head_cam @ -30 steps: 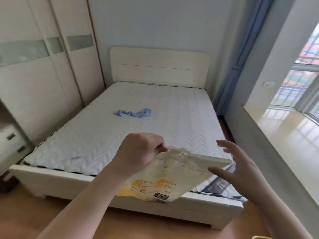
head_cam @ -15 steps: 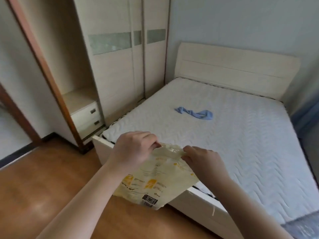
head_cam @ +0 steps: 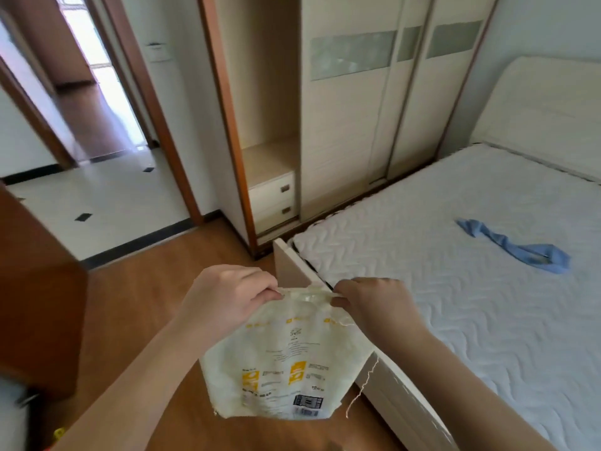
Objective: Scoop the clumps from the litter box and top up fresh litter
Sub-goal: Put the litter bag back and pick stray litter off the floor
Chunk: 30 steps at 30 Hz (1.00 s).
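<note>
Now the view has swung left since a second ago: the bed (head_cam: 455, 255) sits at the right, with the wardrobe (head_cam: 357, 125) and doorway (head_cam: 97, 109) in sight. The litter bag (head_cam: 286, 362) hangs above the floor (head_cam: 156, 294), contents unseen. Left hand (head_cam: 227, 297) and right hand (head_cam: 374, 304) pinch its top corners; earlier the right hand was spread.

Cream bag (head_cam: 286, 362) with yellow panels and a black barcode. White mattress (head_cam: 455, 288), wave-quilted; blue cloth (head_cam: 517, 249). Brown wood-grain floor (head_cam: 146, 304).

Blue cloth (head_cam: 517, 250) on bare mattress (head_cam: 455, 304)
</note>
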Each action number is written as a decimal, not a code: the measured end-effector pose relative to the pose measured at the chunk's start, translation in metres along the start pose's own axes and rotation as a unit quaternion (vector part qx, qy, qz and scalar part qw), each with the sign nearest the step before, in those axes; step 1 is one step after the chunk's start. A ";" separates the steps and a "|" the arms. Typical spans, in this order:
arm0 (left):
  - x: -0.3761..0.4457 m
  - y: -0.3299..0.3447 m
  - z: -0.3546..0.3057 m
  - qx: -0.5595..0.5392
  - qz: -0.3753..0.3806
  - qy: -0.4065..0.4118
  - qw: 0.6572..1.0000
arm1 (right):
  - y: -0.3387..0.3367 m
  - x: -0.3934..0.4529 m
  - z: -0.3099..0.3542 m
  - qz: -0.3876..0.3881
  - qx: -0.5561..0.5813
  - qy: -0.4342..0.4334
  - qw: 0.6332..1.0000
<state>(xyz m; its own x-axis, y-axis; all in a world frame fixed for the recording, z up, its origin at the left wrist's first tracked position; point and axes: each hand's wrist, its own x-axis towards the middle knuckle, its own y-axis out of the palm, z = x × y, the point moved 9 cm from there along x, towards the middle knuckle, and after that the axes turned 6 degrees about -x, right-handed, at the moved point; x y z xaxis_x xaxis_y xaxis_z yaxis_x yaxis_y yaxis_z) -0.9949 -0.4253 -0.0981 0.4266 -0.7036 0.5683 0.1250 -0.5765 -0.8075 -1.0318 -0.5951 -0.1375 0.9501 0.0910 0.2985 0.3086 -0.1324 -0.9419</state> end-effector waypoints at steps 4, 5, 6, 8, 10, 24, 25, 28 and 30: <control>0.022 -0.007 0.045 0.034 0.019 -0.042 0.998 | 0.013 0.066 0.001 -0.004 0.040 -0.049 0.998; 0.027 -0.007 0.057 0.047 0.026 -0.056 0.997 | 0.017 0.081 0.003 0.010 0.041 -0.063 0.997; 0.032 -0.007 0.068 0.063 0.029 -0.069 0.995 | 0.020 0.095 0.004 0.026 0.043 -0.078 0.996; 0.040 -0.007 0.090 0.095 0.030 -0.092 0.991 | 0.027 0.123 0.008 0.031 0.053 -0.100 0.993; 0.045 -0.003 0.109 0.125 0.033 -0.108 0.986 | 0.029 0.149 0.013 0.007 0.056 -0.111 0.992; 0.077 0.016 0.294 0.236 -0.022 -0.061 0.969 | 0.085 0.328 0.055 -0.068 0.041 -0.130 0.988; 0.078 0.018 0.313 0.231 -0.017 -0.064 0.971 | 0.092 0.339 0.061 -0.068 0.031 -0.131 0.989; 0.083 0.026 0.364 0.200 0.026 -0.067 0.977 | 0.106 0.373 0.073 -0.076 0.017 -0.127 0.989; 0.087 0.034 0.391 0.188 0.060 -0.054 0.979 | 0.110 0.393 0.077 -0.084 0.017 -0.118 0.989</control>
<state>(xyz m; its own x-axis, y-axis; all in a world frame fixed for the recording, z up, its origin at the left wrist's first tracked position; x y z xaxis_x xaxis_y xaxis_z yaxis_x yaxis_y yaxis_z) -0.6033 -0.3435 -0.1375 0.5476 -0.6969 0.4631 0.3806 -0.2854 -0.8796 -0.6274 -0.4980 -0.1359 0.8474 0.3373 0.4101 0.4551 -0.0632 -0.8882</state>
